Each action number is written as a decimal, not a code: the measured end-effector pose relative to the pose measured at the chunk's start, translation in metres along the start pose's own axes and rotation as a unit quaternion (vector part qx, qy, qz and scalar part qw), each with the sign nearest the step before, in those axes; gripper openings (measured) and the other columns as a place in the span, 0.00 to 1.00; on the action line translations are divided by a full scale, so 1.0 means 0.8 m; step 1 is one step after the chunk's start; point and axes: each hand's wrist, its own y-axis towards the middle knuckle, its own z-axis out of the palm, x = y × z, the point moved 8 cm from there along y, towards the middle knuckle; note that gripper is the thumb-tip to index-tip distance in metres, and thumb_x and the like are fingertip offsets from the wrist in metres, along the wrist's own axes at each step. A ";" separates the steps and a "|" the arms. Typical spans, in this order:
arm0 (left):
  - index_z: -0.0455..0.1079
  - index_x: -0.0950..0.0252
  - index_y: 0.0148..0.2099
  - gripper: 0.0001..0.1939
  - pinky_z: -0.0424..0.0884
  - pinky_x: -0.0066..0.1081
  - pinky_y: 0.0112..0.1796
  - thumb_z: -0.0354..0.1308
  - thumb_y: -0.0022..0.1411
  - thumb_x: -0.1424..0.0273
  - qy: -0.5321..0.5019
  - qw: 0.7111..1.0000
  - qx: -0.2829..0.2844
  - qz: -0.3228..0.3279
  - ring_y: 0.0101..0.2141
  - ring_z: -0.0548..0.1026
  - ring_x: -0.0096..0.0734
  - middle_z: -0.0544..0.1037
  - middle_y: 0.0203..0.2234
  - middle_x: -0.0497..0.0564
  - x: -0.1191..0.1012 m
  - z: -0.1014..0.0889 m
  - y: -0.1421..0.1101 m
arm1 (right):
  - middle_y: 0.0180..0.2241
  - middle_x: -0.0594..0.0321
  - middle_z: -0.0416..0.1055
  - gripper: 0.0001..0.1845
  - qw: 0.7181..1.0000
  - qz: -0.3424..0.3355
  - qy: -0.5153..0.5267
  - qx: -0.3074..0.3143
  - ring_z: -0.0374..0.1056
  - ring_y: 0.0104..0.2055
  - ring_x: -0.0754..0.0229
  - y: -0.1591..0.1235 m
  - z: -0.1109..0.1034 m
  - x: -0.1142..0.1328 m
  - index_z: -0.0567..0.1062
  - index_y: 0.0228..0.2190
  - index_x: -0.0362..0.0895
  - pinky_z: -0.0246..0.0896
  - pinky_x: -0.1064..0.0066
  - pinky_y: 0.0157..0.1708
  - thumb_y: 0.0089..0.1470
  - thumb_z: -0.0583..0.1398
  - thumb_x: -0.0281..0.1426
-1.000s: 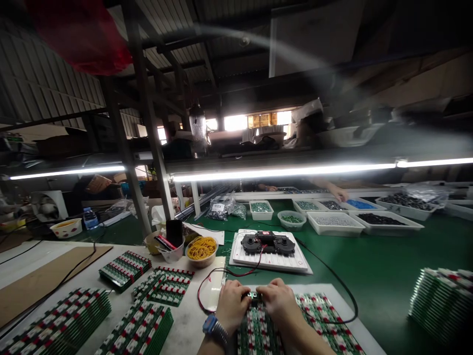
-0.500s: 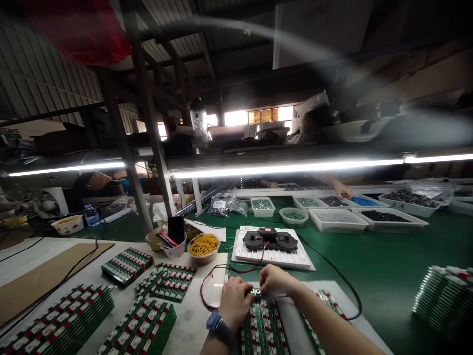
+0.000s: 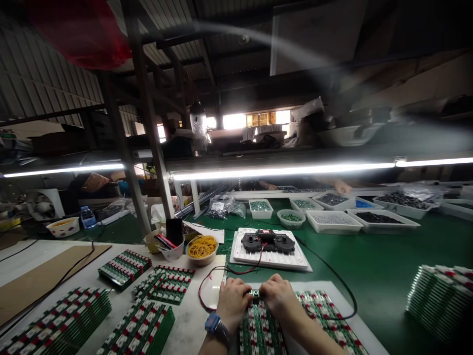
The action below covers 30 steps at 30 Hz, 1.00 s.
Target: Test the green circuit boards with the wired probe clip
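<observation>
Since both your hands are curled inward and meeting, the small dark part point(image 3: 254, 294) sits boxed in between them, in the middle of your reach. Your left hand point(image 3: 233, 299), with a watch point(image 3: 213, 323) on its wrist, and your right hand point(image 3: 280, 296) are clenched against it from either side, grasping it, and both look about equally near; it is too small and too covered to tell which way its long axis runs. It sits just over the far end of a stack of green circuit boards point(image 3: 260, 330), with a second stack point(image 3: 328, 315) beside your right hand. A red-and-black wire point(image 3: 209, 296) loops past your left hand. Beyond lie a white plate point(image 3: 271, 260) carrying a black twin-round unit point(image 3: 268, 241), and a bowl of rubber bands point(image 3: 202, 249). Farther along the green worktop point(image 3: 369, 251) stand white trays point(image 3: 334, 222) of small parts, with another person's hand point(image 3: 342, 186) by them.
</observation>
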 end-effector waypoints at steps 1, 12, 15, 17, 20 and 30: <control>0.77 0.53 0.42 0.11 0.58 0.41 0.49 0.53 0.63 0.68 0.004 1.000 0.000 0.000 0.45 0.68 0.40 0.77 0.38 0.48 0.000 0.000 0.000 | 0.32 0.65 0.76 0.10 1.000 -0.006 -0.010 -0.007 0.63 0.45 0.55 -0.001 0.001 0.002 0.77 0.30 0.46 0.48 0.65 0.41 0.57 0.57 0.23; 0.77 0.56 0.41 0.11 0.58 0.43 0.49 0.53 0.62 0.70 0.011 1.000 -0.029 0.000 0.43 0.66 0.41 0.76 0.35 0.50 -0.007 -0.004 -0.003 | 0.29 0.62 0.74 0.12 0.998 -0.018 -0.036 -0.051 0.62 0.43 0.55 -0.007 0.000 0.012 0.76 0.26 0.43 0.48 0.65 0.43 0.58 0.57 0.22; 0.78 0.57 0.41 0.11 0.59 0.41 0.49 0.54 0.60 0.71 0.002 0.999 -0.038 0.000 0.43 0.66 0.41 0.75 0.35 0.51 -0.007 -0.005 -0.004 | 0.28 0.64 0.74 0.13 0.998 -0.005 -0.018 -0.062 0.62 0.42 0.56 -0.008 -0.002 0.009 0.76 0.25 0.45 0.48 0.66 0.40 0.58 0.56 0.21; 0.78 0.58 0.40 0.11 0.60 0.39 0.48 0.55 0.59 0.72 -0.003 0.999 -0.045 0.001 0.43 0.66 0.40 0.75 0.34 0.51 -0.007 -0.006 -0.004 | 0.28 0.66 0.74 0.13 0.998 0.006 0.001 -0.070 0.62 0.41 0.57 -0.007 -0.004 0.004 0.77 0.26 0.46 0.49 0.66 0.39 0.58 0.56 0.22; 0.78 0.60 0.40 0.11 0.61 0.38 0.48 0.56 0.57 0.73 -0.012 0.998 -0.053 0.005 0.42 0.66 0.40 0.75 0.33 0.51 -0.008 -0.008 -0.004 | 0.28 0.67 0.75 0.12 0.996 0.020 0.028 -0.077 0.62 0.41 0.56 -0.005 -0.003 -0.005 0.78 0.28 0.48 0.49 0.67 0.38 0.56 0.57 0.22; 0.78 0.56 0.43 0.11 0.62 0.38 0.48 0.57 0.59 0.71 -0.045 0.997 -0.051 0.029 0.43 0.68 0.40 0.76 0.34 0.50 -0.010 -0.019 -0.005 | 0.29 0.65 0.75 0.17 0.994 -0.004 0.073 -0.079 0.61 0.43 0.55 -0.012 -0.018 -0.002 0.80 0.31 0.49 0.53 0.69 0.41 0.56 0.54 0.21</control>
